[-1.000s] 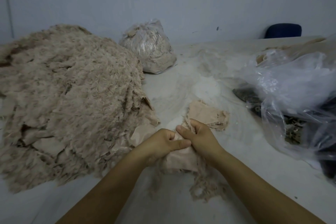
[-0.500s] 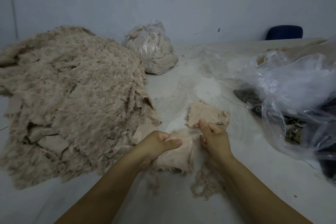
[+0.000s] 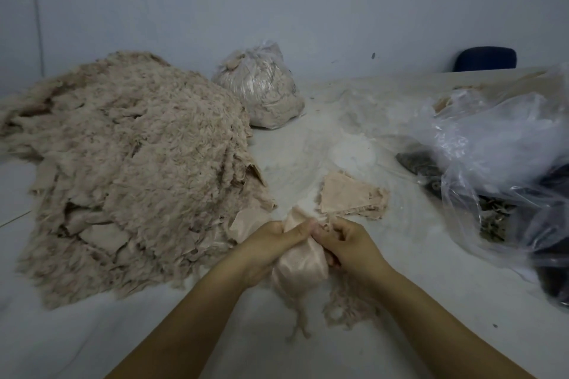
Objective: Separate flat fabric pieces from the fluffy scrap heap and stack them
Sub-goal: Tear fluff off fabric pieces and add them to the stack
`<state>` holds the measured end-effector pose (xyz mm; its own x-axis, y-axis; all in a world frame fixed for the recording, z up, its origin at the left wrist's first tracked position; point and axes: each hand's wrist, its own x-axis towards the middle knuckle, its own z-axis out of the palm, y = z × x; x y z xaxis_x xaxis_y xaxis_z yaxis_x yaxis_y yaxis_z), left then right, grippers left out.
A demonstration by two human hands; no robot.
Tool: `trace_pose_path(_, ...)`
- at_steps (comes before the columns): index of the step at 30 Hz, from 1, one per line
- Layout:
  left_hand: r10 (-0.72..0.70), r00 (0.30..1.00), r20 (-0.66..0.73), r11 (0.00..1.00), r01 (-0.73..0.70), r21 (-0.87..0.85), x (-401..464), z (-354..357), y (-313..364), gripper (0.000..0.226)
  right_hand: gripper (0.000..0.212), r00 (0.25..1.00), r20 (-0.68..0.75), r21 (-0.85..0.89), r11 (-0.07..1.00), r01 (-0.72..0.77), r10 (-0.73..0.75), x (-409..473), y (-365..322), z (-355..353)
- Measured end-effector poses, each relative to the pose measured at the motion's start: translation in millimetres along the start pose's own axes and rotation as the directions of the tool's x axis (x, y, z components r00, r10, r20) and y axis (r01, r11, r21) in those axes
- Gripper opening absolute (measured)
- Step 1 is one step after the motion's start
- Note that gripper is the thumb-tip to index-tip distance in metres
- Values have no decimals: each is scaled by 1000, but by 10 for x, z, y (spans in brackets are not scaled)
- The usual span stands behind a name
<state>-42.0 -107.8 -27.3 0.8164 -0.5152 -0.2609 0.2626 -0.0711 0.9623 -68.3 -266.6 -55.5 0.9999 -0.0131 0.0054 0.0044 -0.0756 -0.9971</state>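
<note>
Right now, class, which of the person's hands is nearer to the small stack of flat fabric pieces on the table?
Right. The right hand sits just below the stack of flat pieces, apart from it. The left hand is farther off, below and to the stack's left. Both grip the same fabric piece.

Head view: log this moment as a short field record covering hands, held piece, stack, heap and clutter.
left hand: grips the held fabric piece
right hand: pinches the same piece at its top
held fabric piece: pinkish, bunched, fluff trailing below
flat stack: on the table beyond the hands
fluffy scrap heap: large, to the left
loose fluff: on the table under the right wrist
tied plastic bag: behind the heap
clear plastic bags: right side
</note>
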Motion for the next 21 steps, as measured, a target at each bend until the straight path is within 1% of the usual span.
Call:
trace_pose_path(2,37,997,-60,999,-37,16,44,65,3,31,30,997,-32,-136,989,60,-65,26,-8,12)
trace_pose_path(4,69,992,-110,996,-64,54,89,137,1,22,29,990,-81,-214,973,92,-111,46,0,-3)
trace_pose_path(7,64,991,-117,992,-50,116,125,195,-16,18,34,982,-133,-214,972,101,-131,19,59,-62)
trace_pose_path(8,48,992,-120,987,-29,157,131,191,-26,19,36,979,-153,-216,971,100,-135,6,87,-87)
trace_pose_path(10,18,986,-164,976,18,218,140,132,-61,25,38,962,-240,-230,970,77,-134,-9,135,-166)
trace_pose_path(12,-6,967,-254,988,46,150,140,17,-88,20,37,942,-315,-265,964,28,-114,8,140,-311)
trace_pose_path(13,-8,958,-286,995,36,95,140,-40,-91,18,39,947,-305,-295,956,3,-97,13,126,-381)
trace_pose_path(14,-2,953,-303,998,22,62,135,-78,-85,18,41,964,-256,-333,943,-14,-76,11,106,-415)
trace_pose_path(16,20,959,-282,999,-8,40,136,-81,-70,23,44,995,-98,-366,930,-47,12,-8,42,-352)
trace_pose_path(18,39,971,-237,999,-29,42,154,-15,-69,28,41,994,62,-250,965,-75,93,-15,11,-227)
trace_pose_path(19,46,973,-226,999,-40,31,153,13,-66,28,36,989,112,-173,982,-74,94,-11,11,-178)
trace_pose_path(20,51,971,-236,999,-51,7,155,23,-60,28,35,989,123,-113,992,-64,78,5,15,-156)
trace_pose_path(21,55,965,-257,998,-59,-9,162,13,-60,26,36,993,98,-79,995,-59,67,26,14,-158)
